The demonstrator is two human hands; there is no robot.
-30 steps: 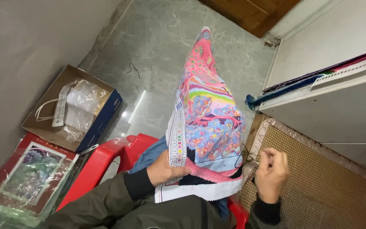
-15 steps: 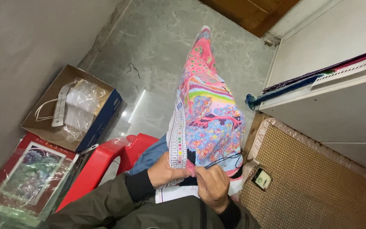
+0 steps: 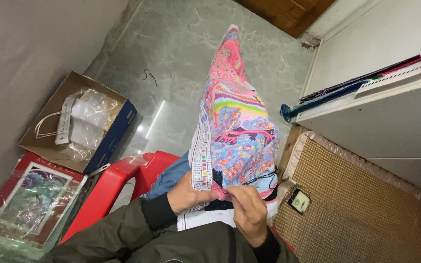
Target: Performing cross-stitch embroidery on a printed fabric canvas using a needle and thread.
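Note:
A long, colourful cross-stitch cloth (image 3: 237,122), mostly pink with blue and rainbow patches, lies along my lap and stretches away over the floor. My left hand (image 3: 187,194) grips its near left edge, by the white border strip with small colour squares. My right hand (image 3: 247,208) sits just right of it on the cloth's near end, fingers pinched together at the fabric; a dark thread (image 3: 263,176) loops from there across the cloth. A needle is too small to make out.
A red plastic chair (image 3: 118,185) stands at my left. An open cardboard box (image 3: 81,127) with clear bags and a red framed picture in plastic (image 3: 30,204) lie on the floor. A woven mat (image 3: 361,204) with a small dark card (image 3: 299,200) is at the right, beside a white cabinet (image 3: 376,117).
My right hand came in from the mat at the right, back onto the near end of the cloth beside my left hand. The left hand stayed on the edge.

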